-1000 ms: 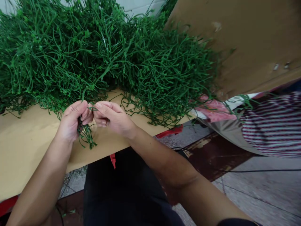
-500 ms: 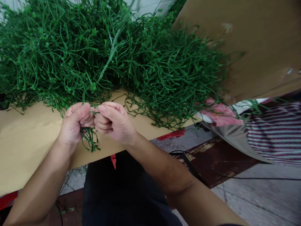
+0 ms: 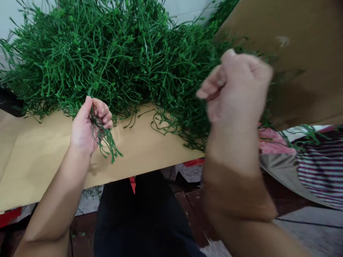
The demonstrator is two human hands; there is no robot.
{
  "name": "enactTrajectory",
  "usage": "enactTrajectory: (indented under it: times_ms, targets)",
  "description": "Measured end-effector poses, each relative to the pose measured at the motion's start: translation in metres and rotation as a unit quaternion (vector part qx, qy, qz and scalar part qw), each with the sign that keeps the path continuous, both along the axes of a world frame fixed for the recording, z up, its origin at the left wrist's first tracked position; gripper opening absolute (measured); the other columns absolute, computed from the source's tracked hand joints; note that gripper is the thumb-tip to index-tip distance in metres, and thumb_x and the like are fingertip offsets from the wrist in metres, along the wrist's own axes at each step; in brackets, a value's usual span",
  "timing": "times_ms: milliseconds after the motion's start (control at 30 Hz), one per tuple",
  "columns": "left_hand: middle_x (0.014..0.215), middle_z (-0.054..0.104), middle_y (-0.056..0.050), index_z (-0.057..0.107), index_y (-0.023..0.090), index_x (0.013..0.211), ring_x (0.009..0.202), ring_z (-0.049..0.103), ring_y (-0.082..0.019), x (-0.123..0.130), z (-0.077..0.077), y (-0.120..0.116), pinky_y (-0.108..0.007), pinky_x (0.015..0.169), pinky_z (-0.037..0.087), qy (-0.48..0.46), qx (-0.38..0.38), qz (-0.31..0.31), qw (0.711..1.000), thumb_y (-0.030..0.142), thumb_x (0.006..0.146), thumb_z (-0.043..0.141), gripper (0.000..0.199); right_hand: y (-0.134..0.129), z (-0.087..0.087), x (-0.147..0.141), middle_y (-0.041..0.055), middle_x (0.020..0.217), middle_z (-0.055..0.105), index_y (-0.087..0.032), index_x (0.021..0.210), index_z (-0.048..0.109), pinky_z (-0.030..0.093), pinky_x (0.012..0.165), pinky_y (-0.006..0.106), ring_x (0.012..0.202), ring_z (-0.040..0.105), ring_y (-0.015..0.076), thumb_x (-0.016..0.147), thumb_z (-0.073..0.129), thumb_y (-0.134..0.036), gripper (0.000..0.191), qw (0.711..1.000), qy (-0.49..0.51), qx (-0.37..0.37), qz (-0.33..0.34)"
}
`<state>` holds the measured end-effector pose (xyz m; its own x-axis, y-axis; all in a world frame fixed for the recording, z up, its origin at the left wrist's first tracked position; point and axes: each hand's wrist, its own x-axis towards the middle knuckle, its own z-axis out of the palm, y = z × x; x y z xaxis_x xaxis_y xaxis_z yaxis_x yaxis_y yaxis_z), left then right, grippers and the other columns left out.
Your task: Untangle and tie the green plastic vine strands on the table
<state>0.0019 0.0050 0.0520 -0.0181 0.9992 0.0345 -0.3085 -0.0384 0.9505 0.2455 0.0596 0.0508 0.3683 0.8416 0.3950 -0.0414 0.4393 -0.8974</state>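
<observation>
My left hand (image 3: 89, 123) is closed around a small bundle of thin green artificial stems (image 3: 109, 144), whose forked ends hang below the fingers. It is just in front of a big heap of similar green stems (image 3: 115, 57). My right hand (image 3: 237, 87) is raised over the right end of the heap, slightly blurred, with its fingers curled inward. Whatever those fingers may hold is hidden from view.
Tan board (image 3: 150, 150) covers the table under the heap. A large brown cardboard sheet (image 3: 308, 64) stands at the right. A black object (image 3: 12, 103) lies at the left edge. Striped cloth (image 3: 321, 167) and pink material (image 3: 278, 141) are at lower right.
My right hand has parted from the left and moved up and to the right. The left hand stays near the table front, still gripping the bundle.
</observation>
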Motion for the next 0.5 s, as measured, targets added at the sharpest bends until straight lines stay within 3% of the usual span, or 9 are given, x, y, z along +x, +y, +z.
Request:
enactTrajectory:
  times_ms: [33, 100, 167, 200, 267, 367, 433, 500]
  targets:
    - [0.054, 0.035, 0.002, 0.041, 0.018, 0.056, 0.049, 0.041, -0.007, 0.002, -0.001, 0.0, -0.019, 0.043, 0.035, 0.019, 0.008, 0.008, 1.0, 0.048, 0.089, 0.039, 0.045, 0.008, 0.003, 0.016, -0.0023, 0.049, 0.034, -0.024, 0.046, 0.034, 0.027, 0.046, 0.03, 0.043, 0.035, 0.009, 0.081, 0.053, -0.029, 0.04, 0.989, -0.113, 0.012, -0.098]
    - [0.057, 0.037, 0.001, 0.048, 0.017, 0.06, 0.052, 0.044, -0.008, 0.004, -0.003, 0.001, -0.02, 0.046, 0.038, 0.041, 0.019, 0.01, 0.999, 0.05, 0.088, 0.039, 0.044, 0.023, 0.004, 0.044, 0.0055, 0.07, 0.05, -0.022, 0.057, 0.046, 0.038, 0.07, 0.038, 0.07, 0.051, 0.0182, 0.071, 0.068, -0.031, 0.028, 0.912, -0.311, -0.009, -0.268]
    - [0.059, 0.041, 0.001, 0.055, 0.017, 0.066, 0.055, 0.047, -0.008, 0.005, -0.005, 0.001, -0.021, 0.05, 0.041, 0.052, 0.027, 0.009, 0.998, 0.05, 0.088, 0.039, 0.042, 0.027, -0.003, 0.053, 0.0155, 0.097, 0.053, -0.017, 0.072, 0.056, 0.032, 0.087, 0.048, 0.097, 0.048, 0.0289, 0.061, 0.077, -0.033, 0.029, 0.836, -0.411, -0.014, -0.363]
    - [0.061, 0.043, 0.0, 0.058, 0.018, 0.07, 0.057, 0.049, -0.009, 0.005, -0.007, 0.002, -0.021, 0.052, 0.043, 0.056, 0.029, 0.009, 0.998, 0.05, 0.088, 0.04, 0.041, 0.023, -0.009, 0.048, 0.0183, 0.103, 0.052, -0.014, 0.08, 0.058, 0.031, 0.089, 0.049, 0.103, 0.046, 0.0314, 0.062, 0.077, -0.036, 0.034, 0.823, -0.432, 0.009, -0.368]
    - [0.066, 0.05, -0.001, 0.062, 0.019, 0.079, 0.064, 0.053, -0.01, 0.005, -0.01, 0.004, -0.021, 0.056, 0.045, 0.065, 0.031, 0.015, 0.997, 0.049, 0.088, 0.04, 0.038, 0.007, -0.024, 0.02, 0.0163, 0.1, 0.056, -0.014, 0.09, 0.059, 0.036, 0.085, 0.046, 0.099, 0.048, 0.0283, 0.077, 0.062, -0.042, 0.031, 0.844, -0.45, 0.104, -0.273]
    - [0.077, 0.057, -0.003, 0.064, 0.021, 0.092, 0.076, 0.057, -0.012, 0.007, -0.017, 0.007, -0.021, 0.063, 0.046, 0.082, 0.038, 0.019, 0.996, 0.048, 0.089, 0.038, 0.037, -0.026, -0.042, -0.045, 0.0086, 0.085, 0.058, -0.013, 0.089, 0.058, 0.042, 0.079, 0.036, 0.086, 0.053, 0.0196, 0.088, 0.044, -0.039, 0.03, 0.878, -0.455, 0.142, 0.034]
    - [0.083, 0.059, -0.004, 0.063, 0.023, 0.098, 0.082, 0.059, -0.013, 0.008, -0.02, 0.009, -0.022, 0.066, 0.047, 0.085, 0.042, 0.01, 0.995, 0.048, 0.09, 0.036, 0.038, -0.039, -0.045, -0.084, 0.0092, 0.088, 0.058, -0.013, 0.092, 0.057, 0.042, 0.08, 0.036, 0.086, 0.052, 0.0201, 0.086, 0.048, -0.042, 0.031, 0.879, -0.439, 0.138, 0.125]
    - [0.086, 0.059, -0.003, 0.062, 0.025, 0.103, 0.084, 0.061, -0.013, 0.009, -0.022, 0.01, -0.023, 0.068, 0.047, 0.076, 0.037, -0.004, 0.996, 0.048, 0.091, 0.034, 0.038, -0.041, -0.044, -0.108, 0.0098, 0.091, 0.058, -0.014, 0.093, 0.055, 0.041, 0.082, 0.037, 0.088, 0.051, 0.021, 0.084, 0.051, -0.042, 0.029, 0.884, -0.422, 0.119, 0.162]
